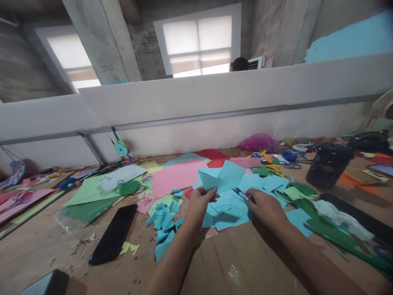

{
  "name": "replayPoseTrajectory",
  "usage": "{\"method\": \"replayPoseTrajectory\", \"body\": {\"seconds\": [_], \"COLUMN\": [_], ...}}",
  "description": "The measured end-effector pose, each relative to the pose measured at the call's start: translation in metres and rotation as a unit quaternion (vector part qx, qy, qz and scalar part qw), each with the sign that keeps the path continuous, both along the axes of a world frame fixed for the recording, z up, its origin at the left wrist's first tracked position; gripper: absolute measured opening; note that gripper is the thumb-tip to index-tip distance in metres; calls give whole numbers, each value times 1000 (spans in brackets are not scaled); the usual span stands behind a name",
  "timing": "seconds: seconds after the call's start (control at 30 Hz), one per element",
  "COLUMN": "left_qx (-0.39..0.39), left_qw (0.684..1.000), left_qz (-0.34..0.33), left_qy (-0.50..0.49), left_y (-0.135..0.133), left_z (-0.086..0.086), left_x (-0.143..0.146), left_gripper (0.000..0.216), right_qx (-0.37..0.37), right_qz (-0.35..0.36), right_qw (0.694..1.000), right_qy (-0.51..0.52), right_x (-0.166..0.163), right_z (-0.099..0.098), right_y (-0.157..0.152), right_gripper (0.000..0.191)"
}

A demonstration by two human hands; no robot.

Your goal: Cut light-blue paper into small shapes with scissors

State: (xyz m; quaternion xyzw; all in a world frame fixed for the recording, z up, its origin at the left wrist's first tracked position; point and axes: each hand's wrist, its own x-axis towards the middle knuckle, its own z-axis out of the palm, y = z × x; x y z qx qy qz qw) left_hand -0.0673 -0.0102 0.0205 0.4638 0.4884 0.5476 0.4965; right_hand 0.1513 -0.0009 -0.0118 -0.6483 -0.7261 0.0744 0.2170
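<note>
A folded piece of light-blue paper is pinched at its lower left edge by my left hand, thumb in front. My right hand is closed around the handles of a small pair of scissors; its dark blades point left, just below the paper's lower right edge. Beneath both hands lie loose light-blue paper sheets. Small folded or cut blue pieces are heaped left of my left forearm. The fingers around the scissor handles are partly hidden.
A black phone lies at the left. Pink paper and green sheets spread behind. To the right stand a dark cup and a purple mesh bundle. Cardboard lies in front; a white partition borders the table.
</note>
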Motion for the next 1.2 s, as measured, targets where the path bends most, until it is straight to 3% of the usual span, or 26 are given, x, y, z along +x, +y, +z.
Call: {"method": "replayPoseTrajectory", "body": {"seconds": [0.1, 0.23, 0.37, 0.53, 0.7, 0.97, 1.2], "left_qx": [1, -3, 2, 10, 10, 42, 47], "left_qw": [1000, 1000, 1000, 1000, 1000, 998, 998], "left_qz": [0, 1, 4, 7, 16, 18, -2], "left_qy": [0, -5, -8, -13, -11, 33, 47], "left_y": [-1, 1, 4, 8, 12, 14, 15], "left_z": [0, -2, -5, -11, -13, -14, -13], "left_x": [-1, -4, -7, -11, -14, -18, -14], "left_gripper": [32, 33, 35, 33, 33, 26, 23], "right_qx": [-6, -45, -82, -78, -147, -186, -195], "right_qz": [-11, 28, 40, 65, 124, 144, 153], "right_qw": [983, 883, 817, 777, 781, 846, 839], "right_qy": [185, 466, 569, 621, 595, 479, 485], "right_x": [5, 6, 5, 6, 0, -3, -5], "right_z": [4, 7, 5, 3, 8, 12, 11], "right_y": [3, 5, 4, 5, -1, -8, -7], "right_gripper": [12, 9, 14, 36, 44, 41, 46]}}
